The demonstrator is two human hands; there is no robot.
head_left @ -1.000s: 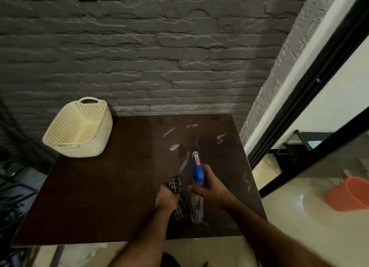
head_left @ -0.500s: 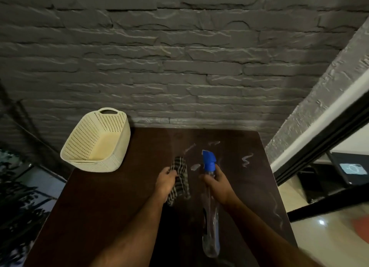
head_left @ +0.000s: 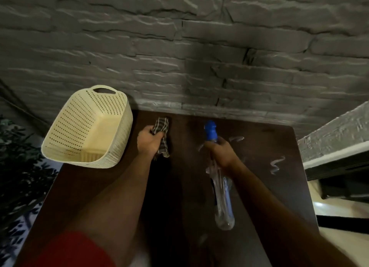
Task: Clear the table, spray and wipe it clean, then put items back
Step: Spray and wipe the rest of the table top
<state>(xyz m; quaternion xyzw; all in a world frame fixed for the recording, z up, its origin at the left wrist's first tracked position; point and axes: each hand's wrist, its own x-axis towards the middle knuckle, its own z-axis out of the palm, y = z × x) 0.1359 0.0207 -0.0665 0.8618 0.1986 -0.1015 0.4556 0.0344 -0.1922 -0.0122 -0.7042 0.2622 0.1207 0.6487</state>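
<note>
My left hand (head_left: pixel 149 141) grips a checked cloth (head_left: pixel 162 127) over the far part of the dark brown table (head_left: pixel 279 187), close to the wall. My right hand (head_left: pixel 221 154) holds a clear spray bottle (head_left: pixel 223 203) by its neck, blue nozzle (head_left: pixel 210 130) pointing toward the wall. White streaks of spray (head_left: pixel 276 164) lie on the table to the right of the bottle. A cream perforated basket (head_left: pixel 87 131) sits at the table's far left corner, with nothing seen inside.
A grey stone-brick wall (head_left: pixel 199 57) stands right behind the table. Dark plant leaves (head_left: pixel 18 167) are off the left edge. A dark frame and pale floor (head_left: pixel 343 213) lie to the right.
Both hands have reached farther across the table toward the wall, the left with the cloth moving up beside the basket. The view has closed in on the table.
</note>
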